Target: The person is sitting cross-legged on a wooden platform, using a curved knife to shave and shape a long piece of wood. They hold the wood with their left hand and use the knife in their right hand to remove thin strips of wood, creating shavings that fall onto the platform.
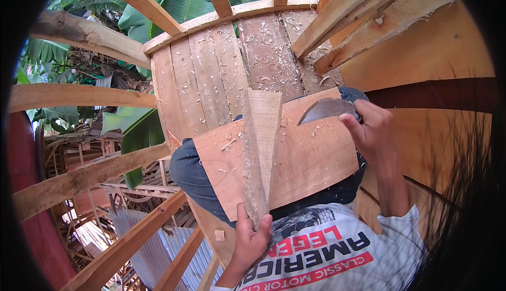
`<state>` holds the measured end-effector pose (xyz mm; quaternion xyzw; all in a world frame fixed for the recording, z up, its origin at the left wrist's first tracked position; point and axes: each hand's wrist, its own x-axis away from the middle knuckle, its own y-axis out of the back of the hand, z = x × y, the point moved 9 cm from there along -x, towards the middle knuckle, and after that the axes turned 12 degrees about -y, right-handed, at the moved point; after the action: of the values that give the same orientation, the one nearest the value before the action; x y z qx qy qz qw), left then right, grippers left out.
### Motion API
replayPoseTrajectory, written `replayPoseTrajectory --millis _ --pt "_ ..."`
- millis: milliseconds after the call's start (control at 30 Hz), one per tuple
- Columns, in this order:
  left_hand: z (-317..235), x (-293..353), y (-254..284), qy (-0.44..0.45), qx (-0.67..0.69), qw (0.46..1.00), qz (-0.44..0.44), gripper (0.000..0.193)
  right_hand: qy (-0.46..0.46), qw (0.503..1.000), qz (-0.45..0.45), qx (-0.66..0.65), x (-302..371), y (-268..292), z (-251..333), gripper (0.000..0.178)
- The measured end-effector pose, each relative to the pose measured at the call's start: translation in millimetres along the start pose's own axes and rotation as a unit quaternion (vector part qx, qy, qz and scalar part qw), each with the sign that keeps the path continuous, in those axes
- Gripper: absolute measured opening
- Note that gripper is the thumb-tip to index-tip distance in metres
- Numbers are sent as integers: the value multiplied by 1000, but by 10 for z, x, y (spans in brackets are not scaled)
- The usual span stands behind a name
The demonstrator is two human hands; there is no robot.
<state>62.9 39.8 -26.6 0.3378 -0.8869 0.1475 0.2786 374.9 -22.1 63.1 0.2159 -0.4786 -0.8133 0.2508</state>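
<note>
Three slips are possible: if the legs (185, 167) shift, the board (316, 156) on them could slide; the stick (266, 125), lying across it, could roll if the left hand (253, 240), pinching its near end, loosens; the blade (324, 109), gripped in the right hand (372, 131) apart from the stick, could then skid toward a leg. Counted: two legs, one board, one stick, one blade, two hands, shavings (229, 144) too many to count.

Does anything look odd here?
Yes: curled pale wood shavings litter the brown wooden planks and flat tan wooden board, looking untidy. The tapered pale wooden piece in the left hand has one rough greyish side, unlike its smoother face.
</note>
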Motion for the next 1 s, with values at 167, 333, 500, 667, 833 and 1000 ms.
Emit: replayPoseTrajectory --millis 167,333,500,667,833,1000 --pt "-76 11 -178 -49 -43 997 49 32 111 992 48 -21 239 -324 301 51" --pt "-109 52 -243 -82 -69 991 80 33 -139 988 -60 2 -279 -16 -653 55" --pt "-8 -42 -113 21 -35 998 55 40 42 996 11 -72 97 -85 -83 56" --pt "-55 17 -207 -15 -40 996 79 48 108 993 -54 -11 45 -116 49 58" --pt "-141 -13 -385 -122 -101 980 117 53 -126 981 -137 -63 -172 276 -781 62" --pt "-65 -130 -350 -33 76 992 95 59 16 993 21 -111 181 -132 -35 51"
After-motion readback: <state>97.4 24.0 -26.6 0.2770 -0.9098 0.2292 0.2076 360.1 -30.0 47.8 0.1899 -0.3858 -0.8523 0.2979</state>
